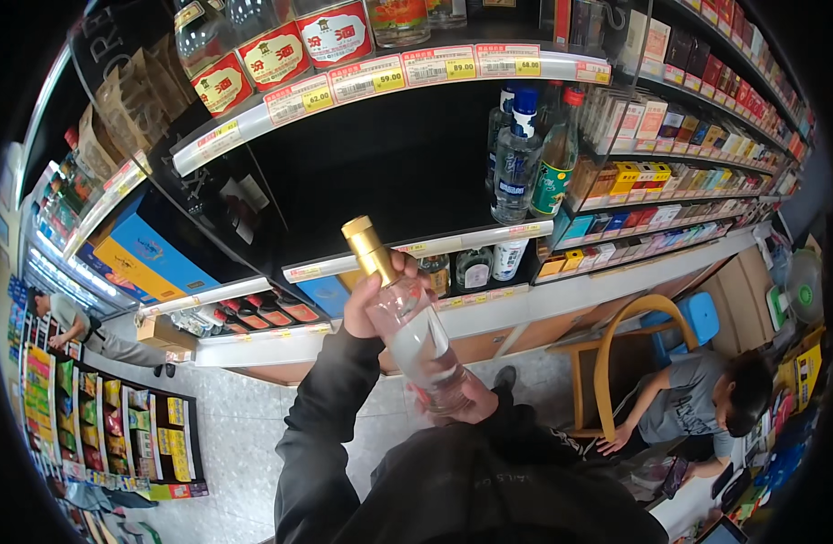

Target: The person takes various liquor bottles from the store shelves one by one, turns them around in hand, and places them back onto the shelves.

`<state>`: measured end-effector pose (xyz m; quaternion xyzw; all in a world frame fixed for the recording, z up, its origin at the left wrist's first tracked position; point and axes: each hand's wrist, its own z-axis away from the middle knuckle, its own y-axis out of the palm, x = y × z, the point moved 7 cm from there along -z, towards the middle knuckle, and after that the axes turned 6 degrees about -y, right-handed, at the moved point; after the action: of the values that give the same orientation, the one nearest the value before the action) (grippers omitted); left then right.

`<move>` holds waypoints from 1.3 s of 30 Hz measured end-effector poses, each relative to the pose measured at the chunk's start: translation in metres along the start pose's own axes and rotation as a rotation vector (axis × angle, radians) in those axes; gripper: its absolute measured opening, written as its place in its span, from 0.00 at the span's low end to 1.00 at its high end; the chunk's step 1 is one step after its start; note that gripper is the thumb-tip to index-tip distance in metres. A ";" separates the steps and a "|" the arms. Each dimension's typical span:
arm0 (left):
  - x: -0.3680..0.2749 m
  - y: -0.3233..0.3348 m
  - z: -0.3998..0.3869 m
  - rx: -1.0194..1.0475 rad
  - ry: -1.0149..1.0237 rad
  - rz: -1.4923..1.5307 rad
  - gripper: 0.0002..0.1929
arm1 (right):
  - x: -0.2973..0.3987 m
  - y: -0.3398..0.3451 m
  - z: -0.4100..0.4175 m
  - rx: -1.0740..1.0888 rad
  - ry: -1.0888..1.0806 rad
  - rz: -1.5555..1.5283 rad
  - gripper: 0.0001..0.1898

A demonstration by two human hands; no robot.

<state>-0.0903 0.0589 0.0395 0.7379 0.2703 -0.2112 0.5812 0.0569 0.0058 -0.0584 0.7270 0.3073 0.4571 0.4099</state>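
Note:
A clear glass liquor bottle (pixel 423 343) with a gold cap (pixel 369 241) slants across the view in front of me, cap end toward the shelves. My left hand (pixel 363 307) grips it around the neck, with fingers showing on the far side. Under its base, my right hand (pixel 478 400) cups the glass. Beyond the cap is a dark shelf bay (pixel 382 156). On that bay's right side stand blue-capped clear bottles (pixel 518 160) and a red-capped bottle with a green label (pixel 554 156).
Red- and yellow-labelled bottles (pixel 274 58) line the shelf above, over a price-tag strip (pixel 437 64). Cigarette packs (pixel 668 177) fill racks at right. A person (pixel 695 394) sits near a wooden chair (pixel 603 360); another person (pixel 97 333) stands far left by a snack rack (pixel 110 421).

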 end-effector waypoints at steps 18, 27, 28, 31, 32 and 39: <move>0.031 0.020 0.014 -0.111 0.032 -0.722 0.41 | 0.159 0.003 -0.028 -0.077 -0.572 1.604 0.39; -0.016 -0.005 -0.084 -0.322 0.513 -1.204 0.44 | 0.214 -0.048 0.011 -0.345 -0.566 1.439 0.26; -0.017 -0.013 -0.096 -0.350 0.505 -1.235 0.44 | 0.214 -0.059 0.026 -0.389 -0.559 1.441 0.25; -0.021 -0.034 -0.132 -0.369 0.495 -1.327 0.43 | 0.212 -0.091 0.082 -0.473 -0.443 1.650 0.23; -0.023 -0.040 -0.145 -0.372 0.498 -1.353 0.42 | 0.212 -0.099 0.106 -0.510 -0.419 1.710 0.23; -0.024 -0.084 -0.234 -0.331 0.317 -1.268 0.32 | 0.217 -0.143 0.234 -1.000 -0.333 1.699 0.21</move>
<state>-0.1635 0.2978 0.0467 0.3599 0.7620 -0.3564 0.4036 0.3466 0.1781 -0.1516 0.5042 -0.6035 0.5675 0.2440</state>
